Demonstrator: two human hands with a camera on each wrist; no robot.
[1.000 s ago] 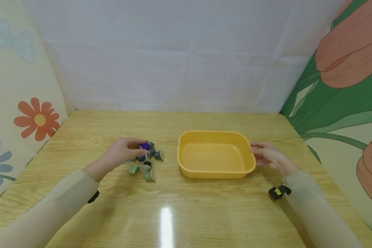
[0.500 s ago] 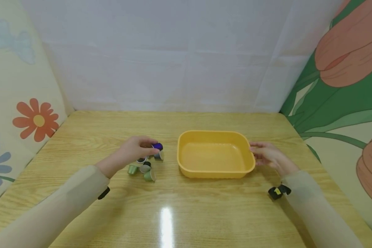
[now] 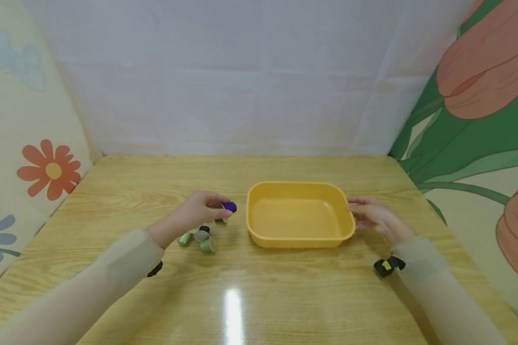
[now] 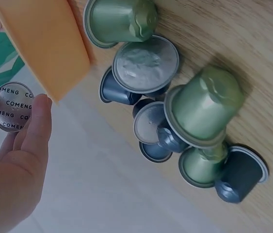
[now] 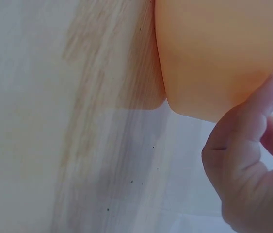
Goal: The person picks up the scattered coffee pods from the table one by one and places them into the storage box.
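Over woodgrain [image 3: 293, 287], our left hand [image 3: 195, 211] brings its pinched purple capsule [image 3: 230, 207] closer, still outside the tray [image 3: 293, 242] our right hand [image 3: 374, 218] touches, grip unclear.

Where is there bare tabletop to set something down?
Bare wood-grain tabletop lies nearside of the yellow rectangular plastic tub, and between its far rim and the white cloth backdrop. Left of it is crowded with green and dark cup-shaped capsules.

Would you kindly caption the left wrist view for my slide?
Left hand pinches a COMENG-lettered capsule near green capsules and dark ones.
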